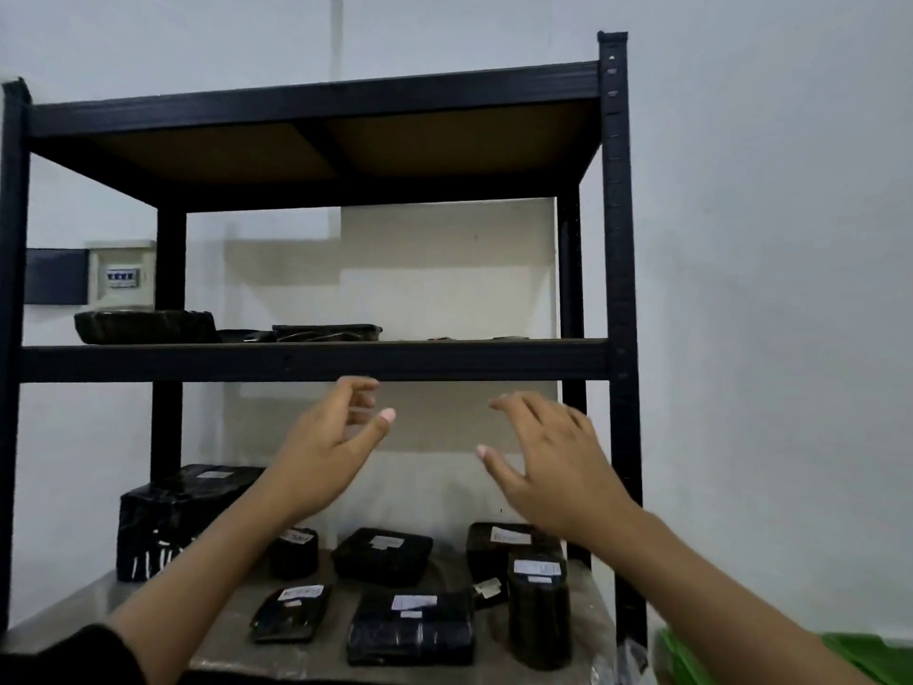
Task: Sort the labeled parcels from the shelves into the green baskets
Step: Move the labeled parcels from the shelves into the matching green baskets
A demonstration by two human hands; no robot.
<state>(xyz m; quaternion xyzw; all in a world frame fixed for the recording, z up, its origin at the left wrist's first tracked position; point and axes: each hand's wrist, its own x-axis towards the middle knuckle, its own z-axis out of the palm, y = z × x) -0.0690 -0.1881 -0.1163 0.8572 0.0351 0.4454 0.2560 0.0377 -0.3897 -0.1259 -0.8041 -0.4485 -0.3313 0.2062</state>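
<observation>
Left hand point(330, 447) and right hand point(548, 457) raised apart, fingers loose, empty, above black parcels point(410, 627) on shelf point(316, 360).

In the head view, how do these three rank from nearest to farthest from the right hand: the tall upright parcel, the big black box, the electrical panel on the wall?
From the right hand:
1. Tall upright parcel, just below it, right side of the lower shelf.
2. Big black box, lower shelf, far left.
3. Electrical panel, on the wall, upper left.
</observation>
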